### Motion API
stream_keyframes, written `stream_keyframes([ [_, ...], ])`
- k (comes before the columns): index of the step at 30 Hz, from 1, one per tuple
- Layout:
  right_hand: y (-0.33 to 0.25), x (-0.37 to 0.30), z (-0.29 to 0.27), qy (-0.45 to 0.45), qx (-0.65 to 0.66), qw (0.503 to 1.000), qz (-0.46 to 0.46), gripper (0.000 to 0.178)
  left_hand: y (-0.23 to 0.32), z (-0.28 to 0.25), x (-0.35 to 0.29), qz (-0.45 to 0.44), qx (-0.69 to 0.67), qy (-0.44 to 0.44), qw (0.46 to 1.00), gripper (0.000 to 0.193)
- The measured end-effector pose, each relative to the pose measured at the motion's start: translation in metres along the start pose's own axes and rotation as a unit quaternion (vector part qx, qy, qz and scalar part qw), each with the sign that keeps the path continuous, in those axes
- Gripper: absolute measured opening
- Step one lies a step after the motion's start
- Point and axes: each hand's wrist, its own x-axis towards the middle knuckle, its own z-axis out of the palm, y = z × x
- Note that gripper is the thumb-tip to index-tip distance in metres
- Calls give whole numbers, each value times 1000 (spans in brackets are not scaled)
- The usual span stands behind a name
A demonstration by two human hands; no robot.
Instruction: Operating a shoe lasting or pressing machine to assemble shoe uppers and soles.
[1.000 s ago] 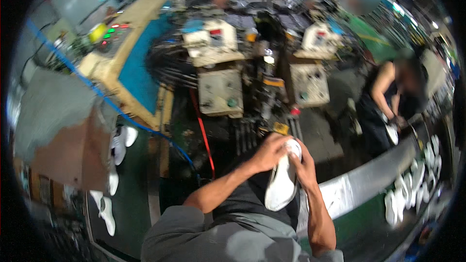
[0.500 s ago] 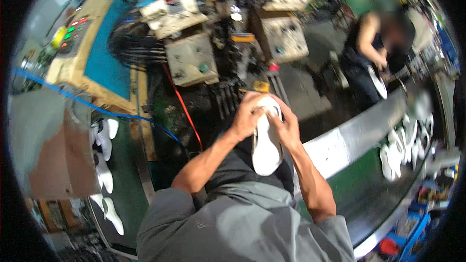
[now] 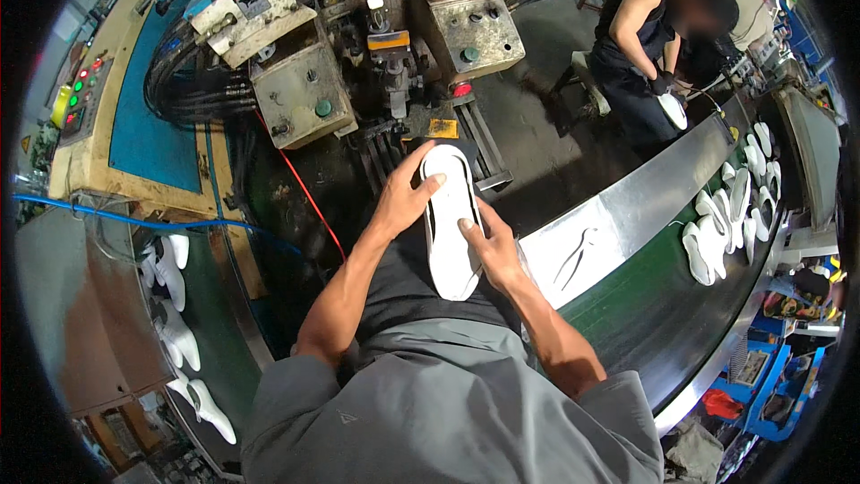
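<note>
In front of my lap I hold a white shoe [image 3: 451, 237], its long sole-shaped face turned up toward me and a dark gap running along part of its rim. My left hand [image 3: 405, 193] grips the far end from the left, thumb lying on the white face. Around the right side, nearer the middle, my right hand [image 3: 491, 237] is closed, its thumb also pressing on top. Most fingers of both hands are hidden beneath the shoe. Pincers [image 3: 575, 258] with thin handles lie on the metal ledge [image 3: 618, 229] to the right of my right hand.
Machines with boxy control housings [image 3: 300, 81] stand ahead. White shoes [image 3: 739, 206] lie on the right green belt [image 3: 609, 323], others [image 3: 175, 332] on the left belt [image 3: 215, 296]. A co-worker [image 3: 636, 45] sits at far right holding a white shoe. A blue hose [image 3: 134, 215] crosses at left.
The shoe has moved slightly left and shows a dark gap at its rim. My right hand has slid from its far end down its right side; my left stays near the far end.
</note>
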Motion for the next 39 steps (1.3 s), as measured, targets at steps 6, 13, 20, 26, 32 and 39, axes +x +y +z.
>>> stream_keyframes([
  [6,45,48,19,25,166,986,4,56,-41,18,-50,-171,-181,13,968,75],
  [13,144,-1,-166,336,-443,826,-95,52,-87,-3,-43,-287,-162,2,944,77],
  [20,215,-72,-217,419,-487,725,249,65,-60,-16,-45,-319,-330,-77,885,88],
  [26,223,-64,-258,353,-15,911,212,41,-82,9,-47,-246,-126,3,961,100],
  [32,46,16,-145,10,-6,959,282,46,-98,38,-50,-261,49,84,960,98],
  [39,-10,120,-60,-304,-475,825,-18,39,-92,37,-50,-267,110,71,955,95],
])
